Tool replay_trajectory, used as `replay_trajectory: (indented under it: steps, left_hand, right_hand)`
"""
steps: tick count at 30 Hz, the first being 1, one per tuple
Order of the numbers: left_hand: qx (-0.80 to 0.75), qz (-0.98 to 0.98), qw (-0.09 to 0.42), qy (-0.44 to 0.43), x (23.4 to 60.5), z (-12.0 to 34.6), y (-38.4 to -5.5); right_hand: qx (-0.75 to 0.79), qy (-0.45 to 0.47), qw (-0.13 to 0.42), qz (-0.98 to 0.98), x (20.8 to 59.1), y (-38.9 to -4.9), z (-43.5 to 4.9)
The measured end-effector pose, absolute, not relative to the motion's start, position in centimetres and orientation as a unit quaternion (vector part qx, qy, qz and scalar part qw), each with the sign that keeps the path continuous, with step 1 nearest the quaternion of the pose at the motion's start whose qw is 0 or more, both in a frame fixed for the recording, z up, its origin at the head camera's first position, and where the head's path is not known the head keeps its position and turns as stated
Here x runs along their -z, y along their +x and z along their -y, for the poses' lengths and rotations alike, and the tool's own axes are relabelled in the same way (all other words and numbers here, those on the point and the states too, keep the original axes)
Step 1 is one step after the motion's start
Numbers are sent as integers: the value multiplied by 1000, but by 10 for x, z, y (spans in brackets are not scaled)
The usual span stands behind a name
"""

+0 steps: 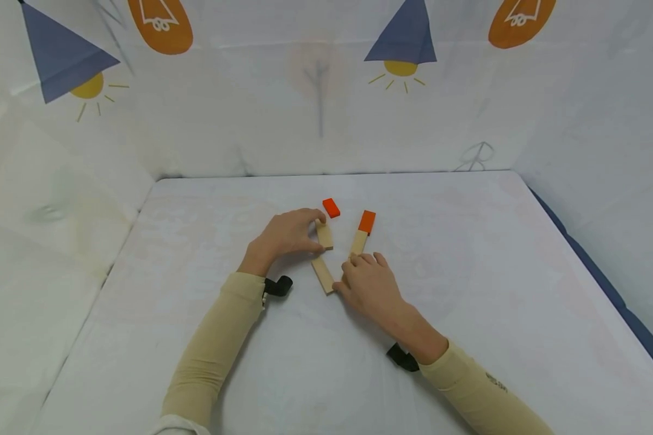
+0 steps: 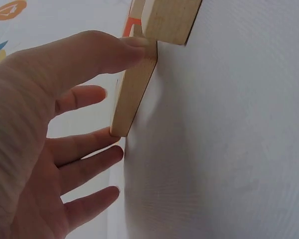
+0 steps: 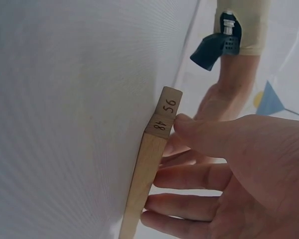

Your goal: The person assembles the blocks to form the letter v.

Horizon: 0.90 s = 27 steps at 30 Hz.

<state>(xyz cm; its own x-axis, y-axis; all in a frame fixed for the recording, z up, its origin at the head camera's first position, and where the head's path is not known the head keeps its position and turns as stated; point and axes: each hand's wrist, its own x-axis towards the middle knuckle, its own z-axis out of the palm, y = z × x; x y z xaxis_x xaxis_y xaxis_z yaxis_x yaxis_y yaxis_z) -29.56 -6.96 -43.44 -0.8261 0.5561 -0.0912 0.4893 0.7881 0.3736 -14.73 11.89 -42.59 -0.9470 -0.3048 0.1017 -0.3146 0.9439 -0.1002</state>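
Observation:
My left hand (image 1: 291,232) holds a flat wooden block (image 1: 324,236) lengthwise, thumb at its near end and a fingertip at its far end. A second wooden block (image 1: 323,275) lies just nearer, slanting toward my right hand (image 1: 371,289). That hand grips another wooden block (image 3: 145,167), largely covered by the fingers in the head view; its end reads 48, and the thumb lies at that end. Beside it shows a block end marked 56 (image 3: 168,102). Beyond the right fingers, a wooden block (image 1: 359,241) leads to an orange block (image 1: 367,222).
Another orange block (image 1: 331,208) lies beyond the left hand's block, tilted on the white tabletop (image 1: 468,272). White sheeting printed with lamps (image 1: 402,36) stands behind the table's far edge. Dark wrist cameras (image 1: 279,286) sit at both sleeves.

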Motion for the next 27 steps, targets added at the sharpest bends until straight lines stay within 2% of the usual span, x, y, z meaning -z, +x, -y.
replay_trajectory:
  steps: [14, 27]
  left_hand:
    - [-150, -942, 84, 288, 439, 71, -296]
    - [-203, -932, 90, 286, 436, 72, -293]
  right_hand:
    - [-59, 152, 28, 986, 425, -148, -118]
    - [-60, 149, 22, 987, 425, -147, -119]
